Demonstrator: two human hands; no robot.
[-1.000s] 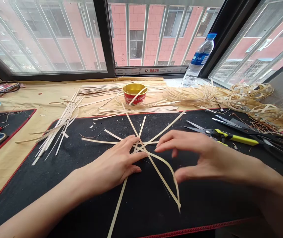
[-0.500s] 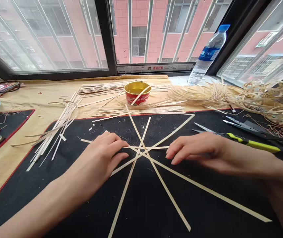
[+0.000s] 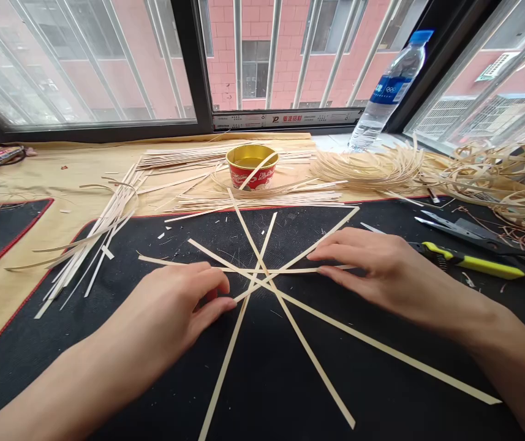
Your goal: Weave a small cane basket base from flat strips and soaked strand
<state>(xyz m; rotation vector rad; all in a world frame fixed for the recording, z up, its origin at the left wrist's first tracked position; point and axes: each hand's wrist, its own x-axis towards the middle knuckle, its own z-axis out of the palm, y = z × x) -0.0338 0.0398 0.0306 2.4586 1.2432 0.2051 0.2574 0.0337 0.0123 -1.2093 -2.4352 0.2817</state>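
Note:
Several flat, pale bamboo strips [image 3: 310,340] cross in a star on the black mat [image 3: 161,392]. My left hand [image 3: 193,300] is left of the crossing, its thumb and curled forefinger closed on the near-left end of a diagonal strip [image 3: 336,226]. To the right, my right hand [image 3: 363,257] has its thumb at a level strip [image 3: 290,272], which passes between thumb and fingers. Its forefinger tip lies by the diagonal strip. The left palm partly covers the level strip's left part.
Behind the mat stands a red and gold tin [image 3: 252,168]. Loose strips [image 3: 110,233] lie at left, coiled strips [image 3: 367,168] at back right. Scissors [image 3: 455,229] and yellow-handled pliers [image 3: 473,260] lie right, near my right forearm. A water bottle [image 3: 388,92] leans by the window.
My left hand has shifted slightly toward me, from the level strip to the diagonal one. The far end of another strip now shows beyond it. My right fingers have moved onto the strips.

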